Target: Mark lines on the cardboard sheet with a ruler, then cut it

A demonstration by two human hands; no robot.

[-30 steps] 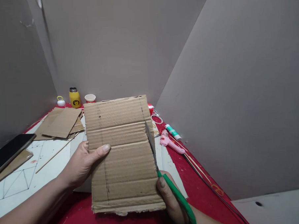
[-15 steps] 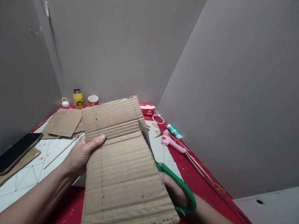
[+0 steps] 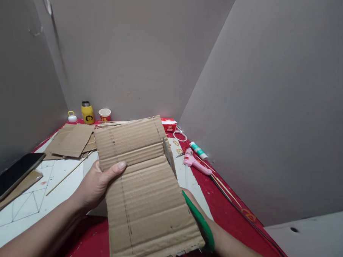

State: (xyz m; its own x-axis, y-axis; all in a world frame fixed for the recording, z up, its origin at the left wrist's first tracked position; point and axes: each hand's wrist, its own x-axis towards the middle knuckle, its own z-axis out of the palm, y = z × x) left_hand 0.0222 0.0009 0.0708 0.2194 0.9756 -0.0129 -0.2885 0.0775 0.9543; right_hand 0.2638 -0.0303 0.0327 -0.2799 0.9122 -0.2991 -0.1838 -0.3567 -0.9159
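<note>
A creased sheet of corrugated cardboard [image 3: 146, 192] with dashed pencil lines is held up in front of me, tilted. My left hand [image 3: 98, 183] grips its left edge, thumb on top and fingers hidden beneath. At the right edge, my right hand [image 3: 194, 201] is closed on scissors with green handles [image 3: 203, 227]; the cardboard covers most of its fingers. The blades are largely hidden near the cut along that edge, where a narrow strip [image 3: 169, 155] bends away from the sheet.
Loose cardboard pieces [image 3: 72, 140] and a black phone [image 3: 17, 175] lie left. A yellow bottle [image 3: 87, 113] and paper cup [image 3: 105, 115] stand at the back. Right of the sheet are a pink glue gun [image 3: 196, 162], a glue stick tube [image 3: 199, 150] and thin wooden sticks [image 3: 226, 188].
The cardboard has shifted slightly down and right, with both hands moving along. The scissor blades, visible earlier along the right edge, are now mostly hidden, and the cut strip bends outward more.
</note>
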